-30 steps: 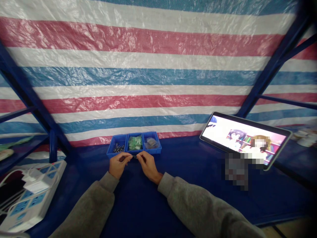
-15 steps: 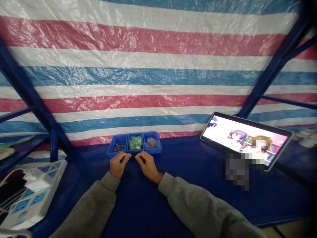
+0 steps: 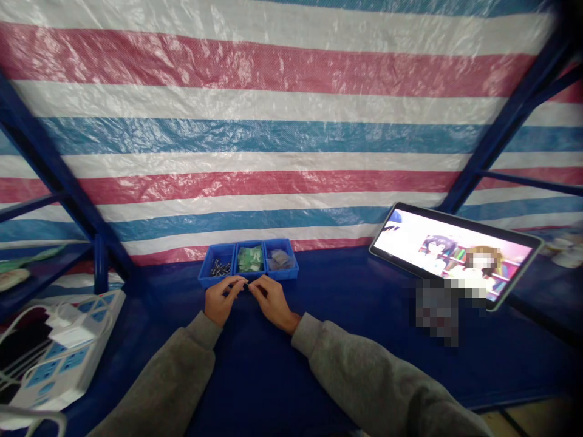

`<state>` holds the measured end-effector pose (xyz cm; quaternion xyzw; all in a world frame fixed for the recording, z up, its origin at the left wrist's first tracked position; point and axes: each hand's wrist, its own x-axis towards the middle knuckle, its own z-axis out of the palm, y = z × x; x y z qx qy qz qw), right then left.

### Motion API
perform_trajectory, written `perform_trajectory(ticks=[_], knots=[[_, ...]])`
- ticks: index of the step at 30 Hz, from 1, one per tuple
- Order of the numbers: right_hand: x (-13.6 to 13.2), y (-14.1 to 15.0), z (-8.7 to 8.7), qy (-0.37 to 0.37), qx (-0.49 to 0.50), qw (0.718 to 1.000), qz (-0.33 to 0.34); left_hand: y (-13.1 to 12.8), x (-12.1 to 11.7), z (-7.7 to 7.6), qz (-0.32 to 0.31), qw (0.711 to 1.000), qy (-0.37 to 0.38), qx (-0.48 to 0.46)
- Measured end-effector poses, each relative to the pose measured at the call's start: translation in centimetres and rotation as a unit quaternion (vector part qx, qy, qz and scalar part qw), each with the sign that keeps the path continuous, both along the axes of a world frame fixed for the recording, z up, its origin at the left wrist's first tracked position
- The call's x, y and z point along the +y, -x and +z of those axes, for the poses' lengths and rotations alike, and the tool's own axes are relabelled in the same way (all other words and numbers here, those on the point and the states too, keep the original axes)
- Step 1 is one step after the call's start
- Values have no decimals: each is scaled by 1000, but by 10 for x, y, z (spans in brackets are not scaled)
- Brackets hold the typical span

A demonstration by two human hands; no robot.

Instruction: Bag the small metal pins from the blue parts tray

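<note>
From the head camera: on a dark blue tabletop [image 3: 273, 376], just in front of a row of three blue bins [image 3: 286, 275], the left hand [image 3: 221, 301] pinches a small dark piece [image 3: 246, 283]; the right hand [image 3: 274, 303] has bent fingertips beside it, their grip impossible to tell. Right of the bins is a lit screen [image 3: 460, 252]; left, a power strip [image 3: 68, 362].

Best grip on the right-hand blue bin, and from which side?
On the right-hand blue bin, probably pinch the right rim, coming from the right: that side stands free, the left meets the middle bin, and the right hand partly covers the front.
</note>
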<state>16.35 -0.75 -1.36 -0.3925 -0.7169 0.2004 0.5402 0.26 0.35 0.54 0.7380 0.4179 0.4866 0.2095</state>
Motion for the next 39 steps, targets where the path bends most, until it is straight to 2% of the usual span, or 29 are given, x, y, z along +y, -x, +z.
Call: perform_trajectory(ticks=[9,17,23,30,36,39], knots=[[1,1,0,6,6,1000,-20,2,2,-4,14,1000,6,-8],[-2,-1,3,16,44,998,-46,2,3,6,34,994,-74,75],[-3,-1,4,26,72,997,-27,2,4,-1,38,998,-24,53],[-3,0,1,11,-3,1000,16,2,3,-2,21,997,-33,66],[-1,0,0,13,18,1000,-17,0,0,-3,5,999,-23,21],[0,0,0,23,39,999,-19,0,-2,-1,19,998,-63,10]])
